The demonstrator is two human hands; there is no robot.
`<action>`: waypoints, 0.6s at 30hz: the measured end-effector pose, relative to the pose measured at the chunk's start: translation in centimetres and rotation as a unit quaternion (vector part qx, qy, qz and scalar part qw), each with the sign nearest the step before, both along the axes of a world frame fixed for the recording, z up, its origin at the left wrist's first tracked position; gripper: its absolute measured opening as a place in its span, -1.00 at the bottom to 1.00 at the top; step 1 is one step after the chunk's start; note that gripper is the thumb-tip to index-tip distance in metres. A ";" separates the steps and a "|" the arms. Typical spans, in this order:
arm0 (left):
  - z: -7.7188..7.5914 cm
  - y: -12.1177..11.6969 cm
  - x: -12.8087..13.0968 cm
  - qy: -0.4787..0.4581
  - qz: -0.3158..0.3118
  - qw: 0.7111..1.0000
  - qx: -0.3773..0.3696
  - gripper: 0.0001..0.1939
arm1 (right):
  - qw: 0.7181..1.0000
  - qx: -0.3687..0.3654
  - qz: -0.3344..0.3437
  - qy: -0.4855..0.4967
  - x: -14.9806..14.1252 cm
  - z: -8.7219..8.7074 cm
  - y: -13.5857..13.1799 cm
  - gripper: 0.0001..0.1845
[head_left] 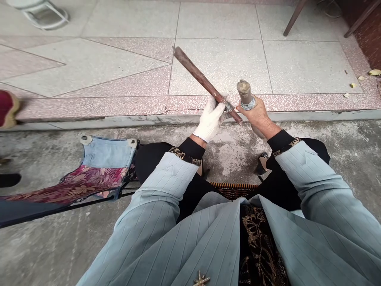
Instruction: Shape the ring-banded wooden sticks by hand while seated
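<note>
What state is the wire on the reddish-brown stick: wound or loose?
Wound: the wire circles the reddish-brown stick near its lower end, by the gloved left hand; tightness, cannot tell.

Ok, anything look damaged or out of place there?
The left hand is gloved while the right hand is bare, an odd mismatch. The thick stick in the right hand has a rough, uneven top. Yellow leaves lie scattered on the tiles at far right. I see no spill.

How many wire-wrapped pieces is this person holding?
2: the long reddish-brown stick in the gloved left hand, and the shorter grey-brown piece in the right hand. No others show, though the fingers could hide something small.
</note>
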State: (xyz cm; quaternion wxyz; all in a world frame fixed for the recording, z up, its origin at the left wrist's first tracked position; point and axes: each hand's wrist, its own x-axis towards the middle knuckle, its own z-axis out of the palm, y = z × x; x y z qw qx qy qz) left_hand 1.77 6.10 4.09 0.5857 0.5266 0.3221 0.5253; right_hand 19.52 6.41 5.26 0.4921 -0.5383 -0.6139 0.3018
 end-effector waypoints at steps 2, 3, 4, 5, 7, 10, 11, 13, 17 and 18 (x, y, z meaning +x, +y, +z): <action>0.4 -0.1 0.2 -0.010 -0.013 0.999 -0.031 -0.56 | 0.999 0.032 -0.005 -0.030 0.1 0.1 0.0 -0.70; 0.5 -0.2 0.4 -0.015 -0.020 0.999 -0.046 -0.56 | 0.998 0.042 -0.007 -0.038 0.0 0.0 -0.1 -0.71; 0.6 -0.3 0.6 -0.021 -0.027 0.998 -0.058 -0.57 | 0.998 0.046 -0.009 -0.042 -0.1 -0.1 -0.1 -0.72; 0.6 -0.3 0.8 -0.026 -0.032 0.997 -0.068 -0.57 | 0.998 0.048 -0.012 -0.042 -0.2 -0.3 0.0 -0.72; 0.4 -0.4 1.1 -0.028 -0.034 0.996 -0.081 -0.56 | 0.998 0.044 -0.016 -0.039 -0.4 -0.6 0.1 -0.71; -0.1 -0.2 1.3 0.003 -0.017 0.995 -0.096 -0.49 | 0.999 0.033 -0.019 -0.028 -0.5 -1.1 0.3 -0.71; -0.3 -0.2 1.2 0.021 -0.003 0.995 -0.099 -0.46 | 0.999 0.026 -0.022 -0.020 -0.5 -1.2 0.4 -0.70; -0.5 -0.3 1.2 0.059 0.034 0.993 -0.094 -0.40 | 1.000 0.007 -0.028 0.000 -0.6 -1.3 0.5 -0.69; -0.4 -0.8 1.1 0.120 0.075 0.990 -0.010 -0.47 | 0.999 -0.018 -0.027 0.027 -1.0 -0.8 0.4 -0.70; -0.3 -0.9 1.1 0.137 0.069 0.988 0.019 -0.51 | 0.999 -0.017 -0.027 0.030 -1.1 -0.5 0.3 -0.71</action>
